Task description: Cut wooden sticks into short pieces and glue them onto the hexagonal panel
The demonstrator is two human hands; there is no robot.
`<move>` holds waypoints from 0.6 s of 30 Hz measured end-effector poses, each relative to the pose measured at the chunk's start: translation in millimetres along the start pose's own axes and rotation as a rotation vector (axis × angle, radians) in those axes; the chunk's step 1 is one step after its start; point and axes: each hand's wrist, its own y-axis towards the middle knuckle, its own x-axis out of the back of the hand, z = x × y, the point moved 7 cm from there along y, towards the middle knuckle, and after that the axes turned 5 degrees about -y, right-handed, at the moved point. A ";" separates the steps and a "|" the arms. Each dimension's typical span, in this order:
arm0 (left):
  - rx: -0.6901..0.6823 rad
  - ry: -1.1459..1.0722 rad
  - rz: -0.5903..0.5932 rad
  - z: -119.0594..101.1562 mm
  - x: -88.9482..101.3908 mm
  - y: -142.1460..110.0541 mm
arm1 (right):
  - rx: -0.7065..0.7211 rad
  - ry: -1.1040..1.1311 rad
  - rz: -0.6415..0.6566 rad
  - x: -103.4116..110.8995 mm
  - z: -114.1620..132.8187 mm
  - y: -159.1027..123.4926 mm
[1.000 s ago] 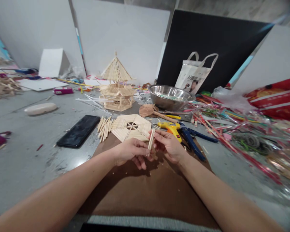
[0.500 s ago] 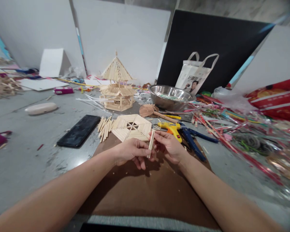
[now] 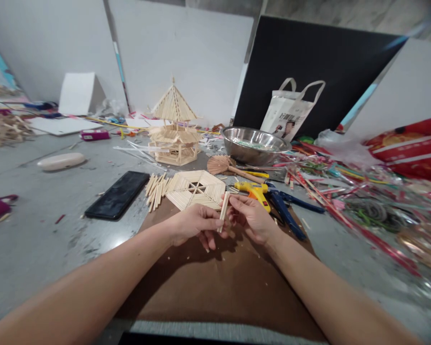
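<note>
Between my two hands are a few short wooden sticks (image 3: pixel 224 211), held side by side and nearly upright. My left hand (image 3: pixel 197 225) pinches their lower end between thumb and fingers. The upper end is gripped by the fingertips of my right hand (image 3: pixel 249 215). Just behind them a flat hexagonal panel of wooden sticks (image 3: pixel 181 194), with an open spoked centre, lies on the brown mat (image 3: pixel 219 292). A pile of loose sticks (image 3: pixel 156 189) touches its left side. To the right lie a yellow glue gun (image 3: pixel 253 189) and a blue-handled cutting tool (image 3: pixel 287 213).
A stick pagoda model (image 3: pixel 174 134) stands at the back, beside a metal bowl (image 3: pixel 255 146) and a white bag (image 3: pixel 285 112). A black phone (image 3: pixel 118 195) lies on the left, near a white oblong case (image 3: pixel 61 161). Coloured strips and wrappers (image 3: pixel 359 191) clutter the right.
Both hands keep their grip on the sticks and stay in almost the same place. The fingers of my left hand shift slightly, and the sticks turn a little.
</note>
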 end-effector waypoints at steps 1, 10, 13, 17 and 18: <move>-0.017 0.000 -0.026 -2.4 2.4 -0.1 | 0.006 -0.022 -0.013 1.2 0.1 0.7; -0.276 -0.059 -0.496 -27.4 52.2 -9.9 | 0.233 -0.838 0.053 -21.0 8.7 -12.1; -0.271 -0.054 -0.539 -26.5 56.9 -10.9 | 0.320 -1.150 0.143 -42.6 8.7 -23.2; -0.249 -0.030 -0.547 -25.5 54.4 -10.6 | 0.269 -1.417 0.200 -56.7 0.6 -29.5; -0.248 -0.026 -0.548 -25.7 53.6 -10.6 | 0.258 -1.469 0.215 -58.6 -1.0 -30.3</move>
